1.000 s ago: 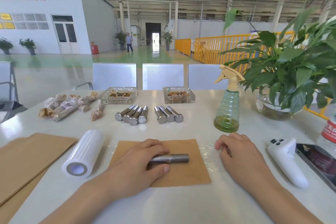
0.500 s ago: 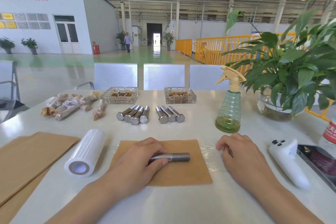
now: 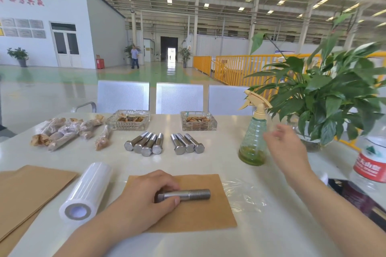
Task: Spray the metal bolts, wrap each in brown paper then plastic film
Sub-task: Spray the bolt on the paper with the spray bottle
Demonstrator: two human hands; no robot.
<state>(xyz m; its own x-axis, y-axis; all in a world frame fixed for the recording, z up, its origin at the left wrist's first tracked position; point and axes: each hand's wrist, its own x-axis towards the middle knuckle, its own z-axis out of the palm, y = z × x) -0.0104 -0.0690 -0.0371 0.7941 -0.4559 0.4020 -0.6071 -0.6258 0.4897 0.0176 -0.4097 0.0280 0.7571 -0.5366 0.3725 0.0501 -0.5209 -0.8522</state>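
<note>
At the far left a heap of wrapped bolts (image 3: 62, 133) lies at the back of the table (image 3: 208, 242), and spare paper (image 3: 27, 192) sits at the near edge. The film roll (image 3: 85, 192) lies on its side just beside the brown sheet (image 3: 200, 213); being round, it could roll if the forearm nudges it. The left hand (image 3: 144, 198) curls round the head end of the bolt (image 3: 188, 194), which lies flat across the sheet with its threaded end pointing right. If that grip eases, the bolt may roll off the paper. Behind it, seven bare bolts (image 3: 163, 145) lie in two groups. A loose piece of film (image 3: 244, 194) shows under the sheet's right edge, and spray landing there could make it slick and hard to wrap. The right hand (image 3: 286, 146), blurred, fingers spread and holding nothing, is just beside the sprayer (image 3: 253, 137). A hasty grab could tip the tall, narrow bottle or knock it toward the plant (image 3: 325, 98). A poor aim would wet the paper more than the bolt.
</note>
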